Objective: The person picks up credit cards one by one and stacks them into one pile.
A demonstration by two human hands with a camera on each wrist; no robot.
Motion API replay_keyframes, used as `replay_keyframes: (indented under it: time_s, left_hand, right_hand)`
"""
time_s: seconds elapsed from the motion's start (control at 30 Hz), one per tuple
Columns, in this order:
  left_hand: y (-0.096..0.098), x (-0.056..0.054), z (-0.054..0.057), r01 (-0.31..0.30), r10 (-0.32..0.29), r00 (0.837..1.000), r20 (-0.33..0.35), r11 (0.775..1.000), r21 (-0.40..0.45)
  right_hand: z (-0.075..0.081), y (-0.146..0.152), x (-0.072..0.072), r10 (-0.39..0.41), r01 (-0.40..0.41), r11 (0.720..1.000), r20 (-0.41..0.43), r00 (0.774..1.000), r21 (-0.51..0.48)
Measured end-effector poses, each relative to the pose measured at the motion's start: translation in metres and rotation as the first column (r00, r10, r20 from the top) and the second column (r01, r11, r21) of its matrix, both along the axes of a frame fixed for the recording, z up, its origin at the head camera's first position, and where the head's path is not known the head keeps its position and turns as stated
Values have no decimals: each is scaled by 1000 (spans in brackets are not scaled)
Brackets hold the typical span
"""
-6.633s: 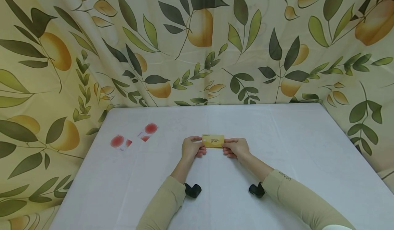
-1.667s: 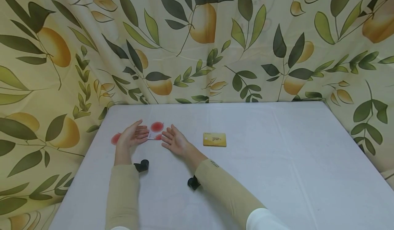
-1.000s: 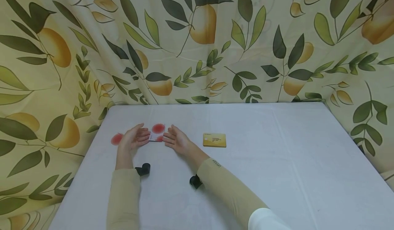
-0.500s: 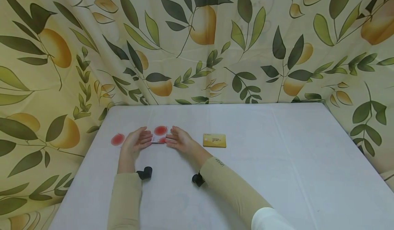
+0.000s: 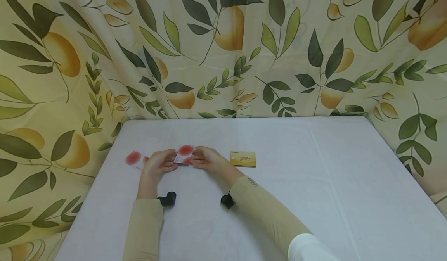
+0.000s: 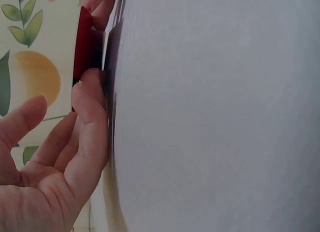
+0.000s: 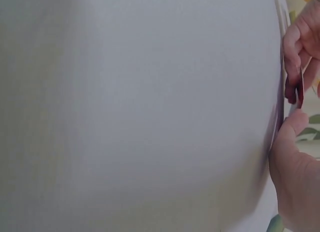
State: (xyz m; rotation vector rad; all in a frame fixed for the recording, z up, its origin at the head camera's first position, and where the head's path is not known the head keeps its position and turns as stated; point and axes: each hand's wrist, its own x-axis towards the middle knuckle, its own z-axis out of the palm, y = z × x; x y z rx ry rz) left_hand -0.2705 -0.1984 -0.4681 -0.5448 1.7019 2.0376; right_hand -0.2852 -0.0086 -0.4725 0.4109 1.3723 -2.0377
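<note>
A small white card with red fruit prints [image 5: 184, 154] is between my two hands on the table's left half. My left hand [image 5: 161, 161] touches its left edge with the fingertips. In the left wrist view the thumb stands off from the red card [image 6: 87, 44], which is tilted. From the other side my right hand [image 5: 211, 161] touches the right edge, its thumb raised as well. In the right wrist view the card [image 7: 300, 89] shows as a thin edge between both hands. A second red-printed card [image 5: 133, 158] lies left of my left hand, partly hidden by it.
A gold card [image 5: 242, 158] with a thick edge, like a stack, lies to the right of my right hand. The white-covered table [image 5: 314, 195] meets a curtain [image 5: 293, 59] printed with fruit and leaves at its back edge. Black wrist cameras [image 5: 169, 199] sit at both wrists.
Earlier both hands held the gold card; they then went to the fruit-print card on the left. That card has slid right and nearer, turned, and now tilts between the fingers.
</note>
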Motion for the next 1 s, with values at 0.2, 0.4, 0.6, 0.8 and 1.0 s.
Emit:
replay_keyframes:
  time_s: [0.2,0.4,0.6,0.8,1.0]
  left_hand:
    - [8,3,0,-3,3,1000,-16,999,-33]
    - [15,7,2,13,-14,999,-44,999,-33]
    - [25,11,4,32,-39,992,-120,998,-57]
    - [35,14,6,36,-50,987,-151,995,-95]
    - [43,20,9,47,-68,984,-166,991,-129]
  right_hand:
    - [4,4,0,-19,19,998,-2,1000,58]
    - [6,10,5,-65,68,992,-29,997,108]
    - [9,16,12,-127,130,978,-31,991,164]
    - [10,23,16,-141,148,964,-44,989,220]
    - [12,33,21,-107,114,963,-41,993,243]
